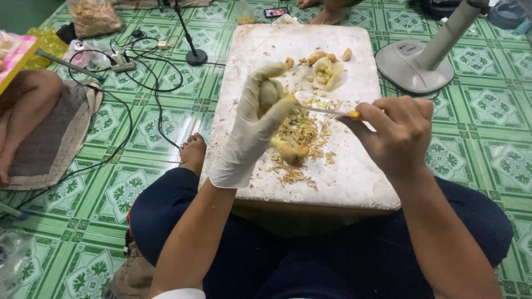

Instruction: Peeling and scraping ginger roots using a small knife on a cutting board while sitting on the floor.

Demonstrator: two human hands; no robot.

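We sit cross-legged on a green patterned tile floor (487, 127) with a white foam board (354, 182) propped across our lap, which brings the work up close to the chest. Our left hand (257, 119), in a thin white glove, is clenched around a small pale, rounded piece of food (270, 91), lifted clear of the board and turned toward the blade. The glove likely keeps the piece from slipping and the fingers clean. Our bare right hand (402, 133) grasps a small knife (332, 111) by its yellow handle, with the narrow blade reaching across to touch the held piece at its right edge. Holding both above the board lets trimmings drop straight down, and a heap of tan peelings and crumbs (299, 133) lies directly below the hands. A yellowish trimmed lump (291, 149) rests at the near edge of that heap. Further up the board, well apart from the scraps, a cluster of pale pieces (328, 69) sits with a few brown ones. A fan base (413, 63) stands on the floor to the right, and cables with a power strip (123, 65) trail off to the left. Another person's leg (25, 105) rests on a mat at far left.
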